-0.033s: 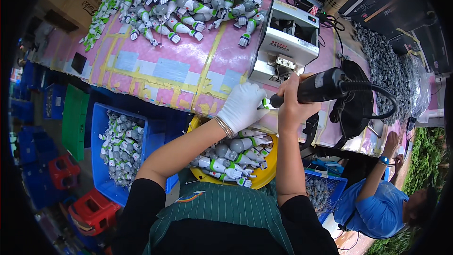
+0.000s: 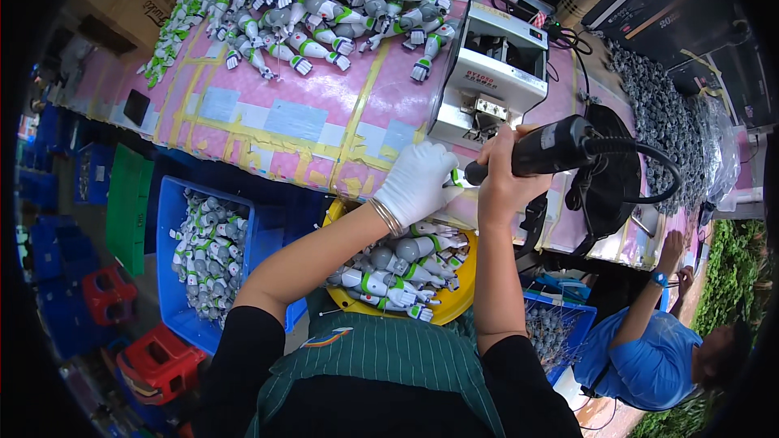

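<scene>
My left hand (image 2: 418, 184), in a white glove, is closed on a white and green toy arm (image 2: 461, 178), mostly hidden by the fingers. My bare right hand (image 2: 507, 174) grips a black electric screwdriver (image 2: 552, 148) with a cord at its rear. The screwdriver lies nearly level, its nose pointing left at the toy arm; whether the bit touches it is hidden. Just beyond both hands stands a white screw feeder (image 2: 497, 73). Below my hands, a yellow tub (image 2: 464, 280) holds several grey, white and green toy arms (image 2: 385, 264).
Toy arms (image 2: 324, 12) are heaped along the far table (image 2: 316, 97). Grey parts (image 2: 661, 113) pile up at the right, near a black strapped bag (image 2: 604, 178). A blue crate (image 2: 166, 264) of toy parts stands at left. A co-worker (image 2: 649, 349) in blue is at lower right.
My hands, the screwdriver and the toy arm look the same. The co-worker's hand at the right has shifted very slightly.
</scene>
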A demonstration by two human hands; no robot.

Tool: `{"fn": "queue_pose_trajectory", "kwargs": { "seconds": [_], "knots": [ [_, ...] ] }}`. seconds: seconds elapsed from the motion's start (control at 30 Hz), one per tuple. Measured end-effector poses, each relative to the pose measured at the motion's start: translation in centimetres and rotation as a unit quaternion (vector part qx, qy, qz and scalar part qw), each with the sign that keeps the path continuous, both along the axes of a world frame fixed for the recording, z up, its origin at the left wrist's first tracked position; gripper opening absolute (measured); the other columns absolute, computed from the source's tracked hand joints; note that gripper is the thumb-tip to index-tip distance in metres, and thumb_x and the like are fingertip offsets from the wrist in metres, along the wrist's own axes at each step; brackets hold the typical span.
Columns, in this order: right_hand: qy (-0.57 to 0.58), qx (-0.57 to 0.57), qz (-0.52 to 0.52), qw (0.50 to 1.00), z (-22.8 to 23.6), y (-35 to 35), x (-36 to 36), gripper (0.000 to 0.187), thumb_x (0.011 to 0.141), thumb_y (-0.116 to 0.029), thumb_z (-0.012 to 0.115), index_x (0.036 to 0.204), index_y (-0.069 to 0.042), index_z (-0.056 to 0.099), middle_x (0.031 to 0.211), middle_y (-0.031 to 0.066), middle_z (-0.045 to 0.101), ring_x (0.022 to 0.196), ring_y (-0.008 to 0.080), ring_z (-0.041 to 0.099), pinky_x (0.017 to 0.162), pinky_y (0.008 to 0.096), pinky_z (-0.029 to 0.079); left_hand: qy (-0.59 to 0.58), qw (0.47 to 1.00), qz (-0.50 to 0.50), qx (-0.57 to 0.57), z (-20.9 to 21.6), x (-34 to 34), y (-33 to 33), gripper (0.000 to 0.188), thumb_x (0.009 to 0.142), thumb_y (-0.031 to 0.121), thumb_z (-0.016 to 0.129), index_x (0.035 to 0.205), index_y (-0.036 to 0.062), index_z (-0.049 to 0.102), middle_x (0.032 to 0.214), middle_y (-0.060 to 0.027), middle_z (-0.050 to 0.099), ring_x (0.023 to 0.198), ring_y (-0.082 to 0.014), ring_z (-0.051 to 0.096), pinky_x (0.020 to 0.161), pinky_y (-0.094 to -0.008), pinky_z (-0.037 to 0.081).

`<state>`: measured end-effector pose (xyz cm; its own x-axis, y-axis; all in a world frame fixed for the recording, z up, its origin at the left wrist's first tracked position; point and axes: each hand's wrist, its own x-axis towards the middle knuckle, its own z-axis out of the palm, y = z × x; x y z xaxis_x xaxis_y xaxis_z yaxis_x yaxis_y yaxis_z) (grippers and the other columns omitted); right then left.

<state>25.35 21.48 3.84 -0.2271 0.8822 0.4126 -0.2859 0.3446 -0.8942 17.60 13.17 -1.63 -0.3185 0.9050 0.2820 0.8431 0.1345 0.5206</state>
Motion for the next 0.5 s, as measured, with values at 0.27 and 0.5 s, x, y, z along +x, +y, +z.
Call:
{"fn": "queue_pose_trajectory", "kwargs": {
  "seconds": [0.27,0.5],
  "knots": [
    [0.031,-0.052,0.12,0.991,3.2,0.2,1.1,0.018,0.09,-0.001,0.06,0.104,0.002,0.05,0.059,0.0055,0.052,0.046,0.0139,0.05,0.049,0.0288,0.044,-0.038,0.997,-0.07,-0.003,0.0,0.3,-1.9,0.025,0.07,0.026,0.074,0.082,0.0066,0.064,0.079,-0.0147,0.061,0.08,-0.0338,0.062,0.072,-0.045,0.049],
    [0.072,-0.005,0.122,0.99,5.7,2.8,0.3,0.016,0.091,-0.001,0.058,0.105,0.004,0.051,0.061,0.0066,0.05,0.048,0.0149,0.05,0.048,0.0291,0.044,-0.082,0.949,-0.268,-0.144,3.6,3.4,-10.6,0.033,0.069,0.031,0.075,0.093,0.0076,0.072,0.086,-0.0133,0.062,0.086,-0.0304,0.063,0.072,-0.045,0.049]
  ]
}}
